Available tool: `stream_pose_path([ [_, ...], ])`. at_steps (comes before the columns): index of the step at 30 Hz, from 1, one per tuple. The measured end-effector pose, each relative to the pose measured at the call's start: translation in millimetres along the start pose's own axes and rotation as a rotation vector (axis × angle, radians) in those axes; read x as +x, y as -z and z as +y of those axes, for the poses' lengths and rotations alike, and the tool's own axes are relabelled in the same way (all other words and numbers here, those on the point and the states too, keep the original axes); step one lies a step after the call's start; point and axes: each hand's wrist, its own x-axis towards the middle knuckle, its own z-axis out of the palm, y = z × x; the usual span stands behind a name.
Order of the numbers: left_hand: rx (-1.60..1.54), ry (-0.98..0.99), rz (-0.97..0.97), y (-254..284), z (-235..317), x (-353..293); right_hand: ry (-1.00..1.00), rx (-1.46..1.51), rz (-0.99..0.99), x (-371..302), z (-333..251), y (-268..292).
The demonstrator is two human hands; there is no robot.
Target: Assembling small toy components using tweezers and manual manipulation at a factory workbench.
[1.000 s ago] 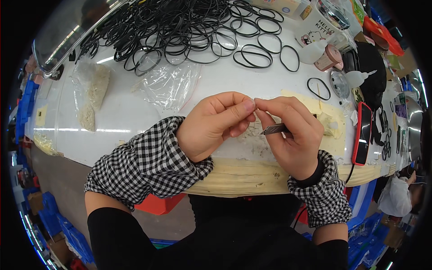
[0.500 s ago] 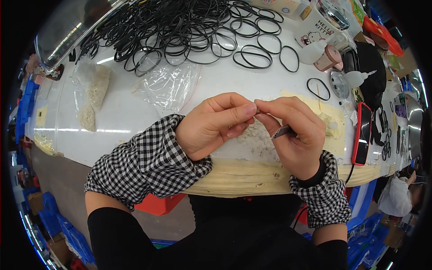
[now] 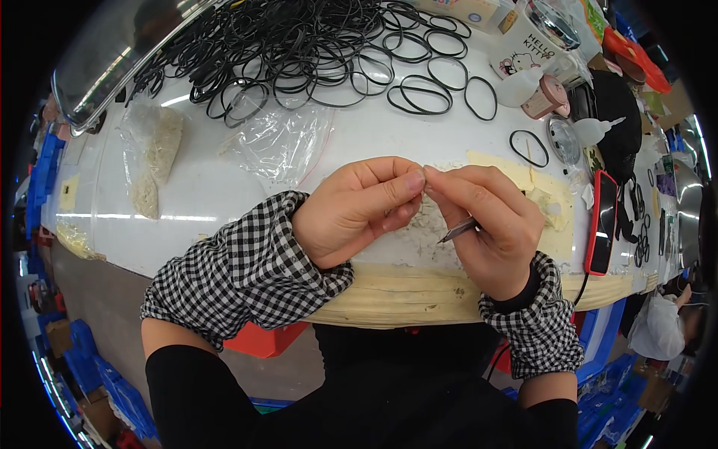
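My left hand [image 3: 351, 209] is closed in a pinch, its thumb pressed against the index finger. Right beside it, my right hand [image 3: 493, 217] pinches at the same spot, the fingertips of both hands meeting. Whatever lies between them is too small to make out. Tucked in the curled fingers of my right hand is a slim, pointed metal tool [image 3: 460, 229], its dark tip sticking out toward the left; the rest is hidden by the hand. Below the hands, small pale bits [image 3: 419, 236] lie scattered on the white tabletop [image 3: 374, 135].
A large heap of black rubber loops [image 3: 299, 45] covers the back of the table. Clear plastic bags [image 3: 280, 142], one with pale granules [image 3: 161, 150], lie left. A red-edged phone [image 3: 602, 224], yellow paper [image 3: 557, 202], squeeze bottles [image 3: 518, 86] and a single black loop [image 3: 529, 148] are right.
My right hand has turned slightly, and the metal tool's pointed tip now shows further out to the left. The left hand stays almost in place, both still pinching together.
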Motion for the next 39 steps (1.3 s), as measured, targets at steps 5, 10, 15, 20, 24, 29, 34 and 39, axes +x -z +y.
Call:
stream_pose_path([
  [5, -0.068, 0.011, 0.037, -1, 0, 0, -0.134, -0.061, -0.034, 7, -8, 2],
  [10, -0.065, 0.006, -0.062, 2, 1, 0, -0.148, -0.250, -0.091, 2, 2, 3],
  [15, -0.077, 0.011, -0.152, 2, 4, 0, -0.138, -0.214, -0.096, 0, 5, 2],
  [20, -0.074, 0.020, -0.166, 2, 4, -1, -0.128, -0.232, -0.123, 0, 4, 4],
  [24, -0.059, 0.014, -0.175, 4, 3, 0, -0.119, -0.219, -0.117, 0, 4, 3],
  [29, -0.034, 0.012, -0.149, 3, 3, -1, -0.117, -0.217, -0.126, -1, 4, 4],
  [34, -0.020, 0.006, -0.151, 3, 3, -1, -0.122, -0.217, -0.133, -1, 3, 5],
  [39, -0.013, -0.002, -0.135, 4, 2, -1, -0.121, -0.214, -0.122, 0, 2, 4],
])
